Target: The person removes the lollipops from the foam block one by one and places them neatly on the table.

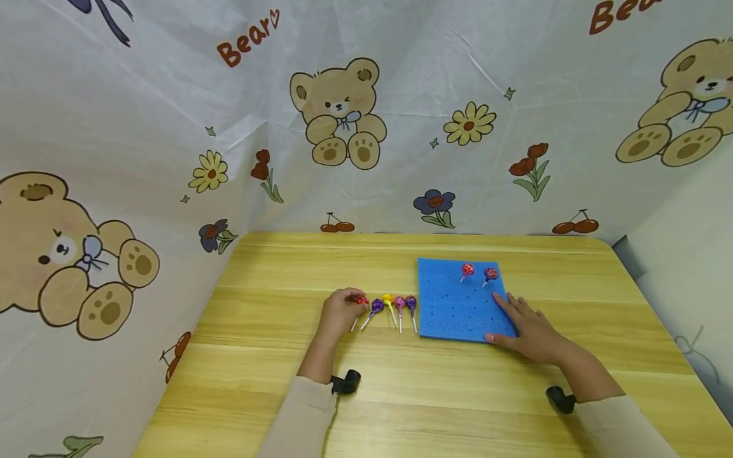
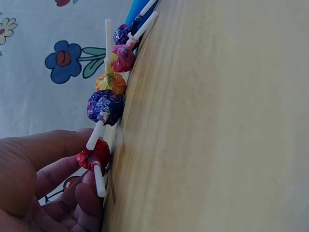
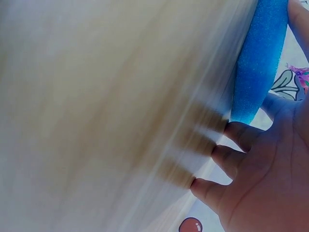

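Observation:
My left hand (image 1: 339, 314) is at the left end of a row of lollipops. Its thumb and fingers are around the red-wrapped head of a lollipop (image 2: 98, 153), whose white stick points down toward the table. Beside it in the row lie a purple lollipop (image 1: 376, 306), a yellow one (image 1: 389, 299), a pink one (image 1: 399, 303) and another purple one (image 1: 411, 303). My right hand (image 1: 534, 332) rests at the right edge of a blue foam board (image 1: 441, 321), fingers spread, some fingertips on the table. Two lollipops stand upright in the board, a red one (image 1: 467, 270) and a dark red-and-blue one (image 1: 490, 274).
Small holes dot the foam board. Under everything is a wood-grain table (image 1: 401, 394), its far edge meeting a curtain (image 1: 401, 184) printed with bears and flowers. Each wrist wears a small black camera.

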The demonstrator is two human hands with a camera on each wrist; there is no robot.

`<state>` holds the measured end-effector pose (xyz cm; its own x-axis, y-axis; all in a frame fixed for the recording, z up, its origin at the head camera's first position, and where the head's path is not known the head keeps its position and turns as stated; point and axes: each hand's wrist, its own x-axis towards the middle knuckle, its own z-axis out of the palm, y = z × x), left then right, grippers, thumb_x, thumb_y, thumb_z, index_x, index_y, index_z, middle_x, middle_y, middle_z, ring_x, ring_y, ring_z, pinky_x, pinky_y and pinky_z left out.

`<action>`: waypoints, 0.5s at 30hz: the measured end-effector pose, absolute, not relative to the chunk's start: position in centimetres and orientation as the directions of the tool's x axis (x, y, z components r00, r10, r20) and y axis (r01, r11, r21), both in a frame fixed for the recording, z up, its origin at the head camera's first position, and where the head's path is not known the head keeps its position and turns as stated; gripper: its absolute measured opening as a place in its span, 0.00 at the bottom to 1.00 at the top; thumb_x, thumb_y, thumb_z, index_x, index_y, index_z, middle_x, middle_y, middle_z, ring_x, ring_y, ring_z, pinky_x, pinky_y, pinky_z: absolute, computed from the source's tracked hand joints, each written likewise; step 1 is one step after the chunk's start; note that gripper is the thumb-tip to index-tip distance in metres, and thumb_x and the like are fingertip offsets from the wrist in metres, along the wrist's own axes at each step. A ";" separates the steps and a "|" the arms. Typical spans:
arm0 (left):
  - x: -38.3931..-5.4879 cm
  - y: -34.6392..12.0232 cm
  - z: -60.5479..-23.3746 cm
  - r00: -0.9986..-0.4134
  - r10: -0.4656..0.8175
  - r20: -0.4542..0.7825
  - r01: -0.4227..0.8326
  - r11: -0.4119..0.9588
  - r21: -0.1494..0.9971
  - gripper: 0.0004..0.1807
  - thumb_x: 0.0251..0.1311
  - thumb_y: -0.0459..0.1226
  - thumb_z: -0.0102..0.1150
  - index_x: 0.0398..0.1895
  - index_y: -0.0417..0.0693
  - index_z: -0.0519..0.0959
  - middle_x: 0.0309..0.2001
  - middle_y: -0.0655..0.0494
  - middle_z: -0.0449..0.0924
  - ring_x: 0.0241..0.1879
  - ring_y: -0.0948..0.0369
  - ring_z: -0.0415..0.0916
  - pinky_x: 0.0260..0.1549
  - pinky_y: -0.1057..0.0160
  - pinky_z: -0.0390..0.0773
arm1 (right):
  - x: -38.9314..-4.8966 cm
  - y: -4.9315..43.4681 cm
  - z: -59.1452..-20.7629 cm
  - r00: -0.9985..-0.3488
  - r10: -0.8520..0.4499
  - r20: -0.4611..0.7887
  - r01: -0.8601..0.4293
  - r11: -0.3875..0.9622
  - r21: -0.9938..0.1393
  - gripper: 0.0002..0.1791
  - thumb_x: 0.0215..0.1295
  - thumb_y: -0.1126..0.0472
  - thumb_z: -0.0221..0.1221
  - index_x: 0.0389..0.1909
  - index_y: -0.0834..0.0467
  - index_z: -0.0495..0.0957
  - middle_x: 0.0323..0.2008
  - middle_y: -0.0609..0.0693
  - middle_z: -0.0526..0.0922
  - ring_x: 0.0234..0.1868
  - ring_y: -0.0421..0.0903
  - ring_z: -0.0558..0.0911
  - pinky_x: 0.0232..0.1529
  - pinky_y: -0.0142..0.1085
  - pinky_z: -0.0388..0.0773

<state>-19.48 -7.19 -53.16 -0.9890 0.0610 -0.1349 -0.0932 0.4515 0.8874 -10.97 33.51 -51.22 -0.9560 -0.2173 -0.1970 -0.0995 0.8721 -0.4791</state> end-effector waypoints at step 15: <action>-19.4 -7.3 -52.7 -0.986 0.058 -0.154 -0.112 0.453 0.884 0.16 0.57 0.36 0.72 0.49 0.47 0.85 0.44 0.50 0.82 0.38 0.57 0.77 0.34 0.63 0.78 | -10.9 33.4 -51.2 -0.957 -0.217 -0.192 -0.103 0.874 -0.474 0.55 0.64 0.34 0.61 0.82 0.54 0.45 0.77 0.75 0.47 0.75 0.80 0.45 0.67 0.78 0.40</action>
